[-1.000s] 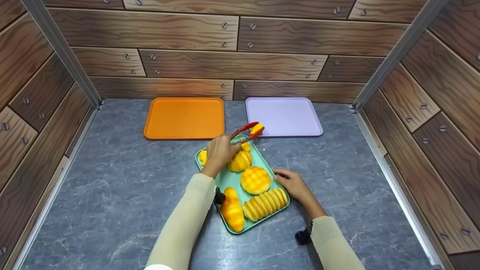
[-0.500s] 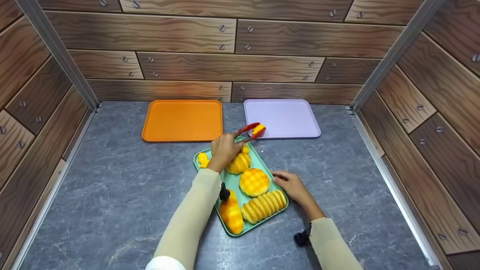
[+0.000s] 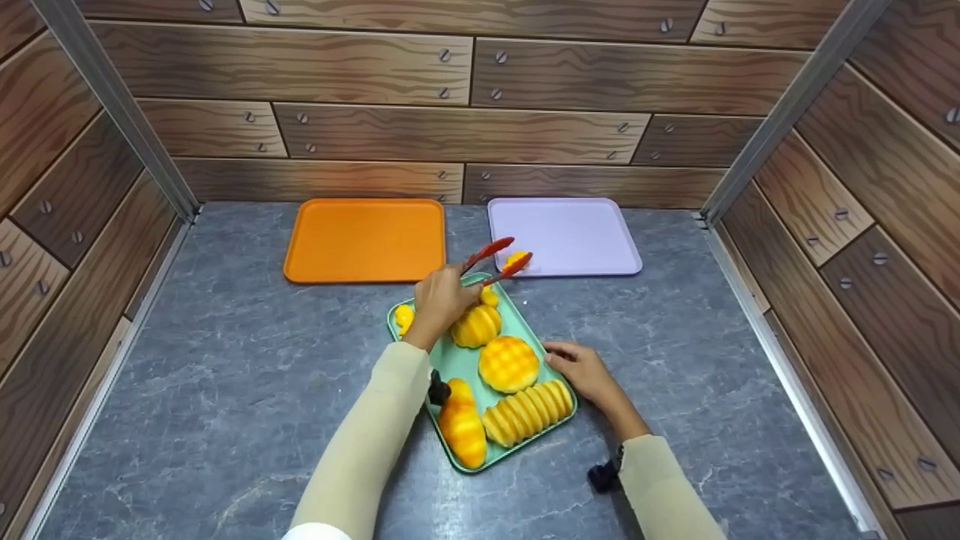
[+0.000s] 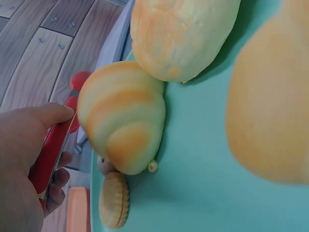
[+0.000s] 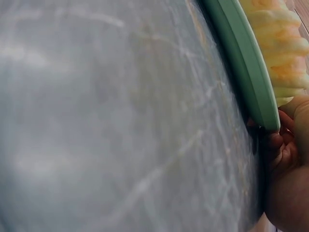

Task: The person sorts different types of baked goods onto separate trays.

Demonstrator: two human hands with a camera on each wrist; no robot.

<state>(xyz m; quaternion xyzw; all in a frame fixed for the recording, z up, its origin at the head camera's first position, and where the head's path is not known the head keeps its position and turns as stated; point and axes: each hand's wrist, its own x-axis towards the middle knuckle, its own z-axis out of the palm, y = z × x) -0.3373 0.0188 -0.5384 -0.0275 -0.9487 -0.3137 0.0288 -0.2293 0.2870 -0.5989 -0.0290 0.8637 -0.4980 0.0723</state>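
Observation:
My left hand (image 3: 442,304) holds red-tipped tongs (image 3: 491,249) over the far end of a green tray (image 3: 517,315). The tongs' arms are spread, and a small yellow piece (image 3: 517,260) shows between the tips, at the near left corner of the lilac tray (image 3: 566,236). In the left wrist view, thumb and fingers wrap the red handle (image 4: 53,154) beside a striped bun (image 4: 120,116) and a round cookie (image 4: 113,200). My right hand (image 3: 589,371) grips the green tray's right rim, fingers under it in the right wrist view.
On the green tray lie a round checked bun (image 3: 508,364), a ribbed loaf (image 3: 529,414), a long curved bread (image 3: 463,431) and a small yellow piece (image 3: 403,318). An orange tray (image 3: 365,240) stands at the back left. Wood-patterned walls enclose the grey surface.
The tongs, earlier pinched on the small yellow piece, have spread apart and let it go at the lilac tray's corner. The left hand moved slightly left; the right hand stayed put.

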